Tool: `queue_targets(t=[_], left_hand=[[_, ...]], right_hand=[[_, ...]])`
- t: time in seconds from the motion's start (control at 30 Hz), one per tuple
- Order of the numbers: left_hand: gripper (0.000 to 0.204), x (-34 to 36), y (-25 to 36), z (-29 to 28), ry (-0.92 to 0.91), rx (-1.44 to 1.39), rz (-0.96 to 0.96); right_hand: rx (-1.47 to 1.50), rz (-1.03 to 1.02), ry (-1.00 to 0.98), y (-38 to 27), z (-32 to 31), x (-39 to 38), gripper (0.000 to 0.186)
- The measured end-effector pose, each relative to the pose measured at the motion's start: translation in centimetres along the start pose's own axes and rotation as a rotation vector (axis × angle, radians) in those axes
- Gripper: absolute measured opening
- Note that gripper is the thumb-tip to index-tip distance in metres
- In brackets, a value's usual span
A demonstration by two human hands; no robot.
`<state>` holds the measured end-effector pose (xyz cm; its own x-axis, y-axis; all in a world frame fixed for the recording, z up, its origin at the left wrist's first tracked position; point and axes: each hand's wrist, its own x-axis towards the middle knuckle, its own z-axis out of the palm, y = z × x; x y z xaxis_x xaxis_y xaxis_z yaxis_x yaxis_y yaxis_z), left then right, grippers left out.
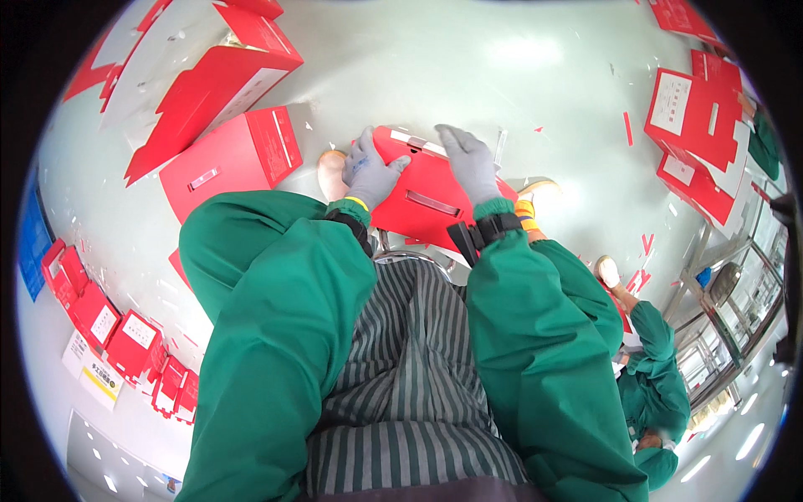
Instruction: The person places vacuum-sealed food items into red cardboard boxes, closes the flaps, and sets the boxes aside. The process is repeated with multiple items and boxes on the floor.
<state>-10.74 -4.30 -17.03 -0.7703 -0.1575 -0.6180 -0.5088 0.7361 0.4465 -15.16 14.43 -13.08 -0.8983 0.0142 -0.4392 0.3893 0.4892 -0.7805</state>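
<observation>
Between my feet stands a red cardboard box (431, 219) with a slot-shaped handle hole in its near face and a pale strip along its far top edge. My left hand (374, 173), in a grey glove, lies against the box's upper left, thumb stretched out toward the middle. On the other side, my right hand (471, 165), gloved too, is held flat over the box's upper right with its fingers straight. Whether its palm touches the cardboard, I cannot tell. Neither hand grips anything visible.
At my left are another red box (219, 159) and unfolded red cardboard (209, 92). More red boxes (690, 109) stand at the far right, near a metal rack (715, 309). A person in green (652, 368) works close to my right. Red scraps (629, 128) litter the floor.
</observation>
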Motion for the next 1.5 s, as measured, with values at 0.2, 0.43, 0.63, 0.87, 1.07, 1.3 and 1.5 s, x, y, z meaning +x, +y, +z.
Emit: queue_targets(t=[0.2, 0.43, 0.63, 0.87, 1.07, 1.3, 1.5], left_hand=[[0.098, -0.4, 0.4, -0.2, 0.012, 0.014, -0.017], [0.096, -0.4, 0.0, -0.1, 0.024, -0.014, 0.016], [0.096, -0.3, 0.1, -0.2, 0.004, -0.031, 0.010], [0.096, -0.3, -0.1, 0.0, 0.008, -0.020, 0.006], [0.096, -0.3, -0.1, 0.1, 0.022, -0.004, 0.010], [0.096, -0.4, 0.0, -0.1, 0.041, -0.008, 0.033], [0.097, -0.3, 0.0, -0.1, 0.016, 0.005, 0.014]], right_hand=[[0.134, 0.133, -0.296, 1.3, 1.4, 0.3, 0.041], [-0.164, 0.054, -0.248, 2.3, 2.2, 1.1, 0.043], [0.103, 0.442, -0.460, 1.2, 0.9, 3.9, 0.040], [-0.056, 0.343, -0.553, -0.1, 0.1, 5.1, 0.038], [-0.362, 0.100, -0.663, -0.7, -0.2, 5.7, 0.044], [-0.223, 0.349, -0.686, -0.8, -1.1, 6.1, 0.042], [-0.310, 0.124, -0.519, 0.3, 0.6, 4.5, 0.034]])
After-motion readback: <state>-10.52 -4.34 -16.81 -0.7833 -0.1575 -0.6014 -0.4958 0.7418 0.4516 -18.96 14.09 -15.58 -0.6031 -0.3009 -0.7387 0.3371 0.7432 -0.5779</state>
